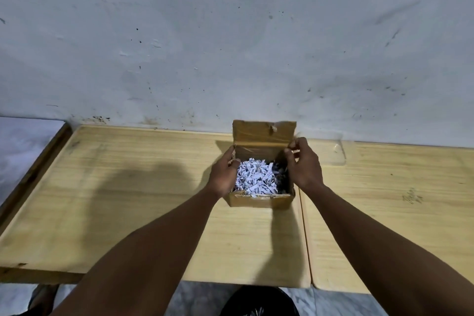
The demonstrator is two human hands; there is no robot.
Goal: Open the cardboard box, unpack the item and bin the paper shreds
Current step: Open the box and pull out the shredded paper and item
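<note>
A small brown cardboard box [259, 200] stands on the wooden table, its lid flap [264, 132] raised upright at the back. White paper shreds [256, 177] fill the inside; no item shows among them. My left hand [223, 174] grips the box's left wall, fingers curled over the rim and touching the shreds. My right hand [304, 164] holds the right wall near the back corner, thumb inside the box. A black bin [259, 303] with a dark liner sits on the floor below the table's front edge.
Two pale wooden tabletops [128, 200] meet at a seam just right of the box. A clear plastic tray [331, 152] lies at the back right against the stained white wall. A white surface [23, 143] is at the far left. A sandalled foot [43, 297] shows below.
</note>
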